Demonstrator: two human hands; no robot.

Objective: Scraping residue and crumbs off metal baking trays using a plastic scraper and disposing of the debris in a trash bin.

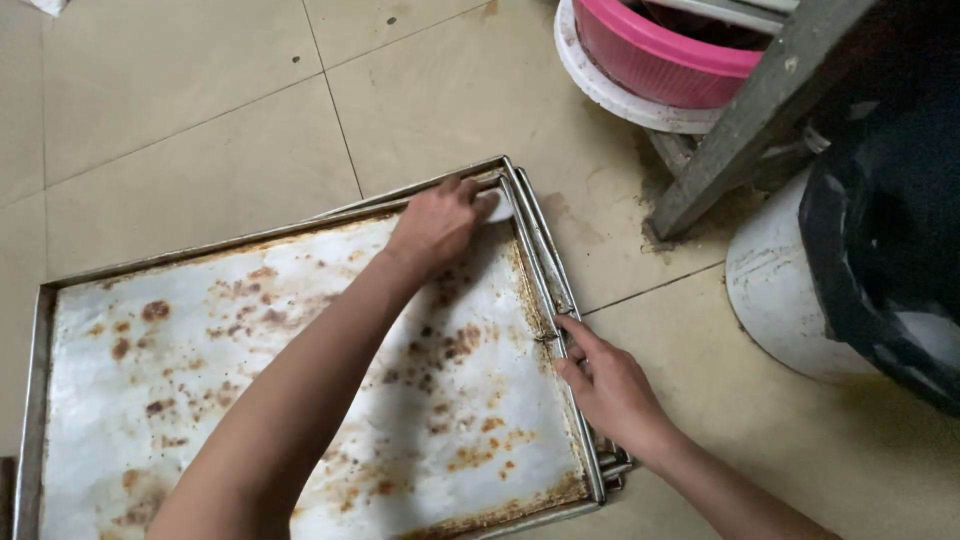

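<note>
A stack of metal baking trays (300, 370) lies flat on the tiled floor (200, 110), and the top tray carries a sheet of stained, browned paper (200, 360). The left hand (435, 225) reaches across to the far right corner, fingers curled onto the paper right at the rim; it looks pressed or pinched on the paper edge, though the fingertips are tucked under and I cannot tell whether they really grasp it. The right hand (605, 385) rests on the right rim of the stack, fingers laid loosely along the metal and steadying it, not clenched.

To do this well, I judge the right hand should keep the stack from sliding while the left works the paper corner slowly and low, since brittle greasy paper tears easily.

The near and left edges of the trays run out of view, and the number of trays is unclear. At the upper right, a pink basin (655, 55), a white bucket (780, 290) and a dark bag (890, 240) are only partly seen.
</note>
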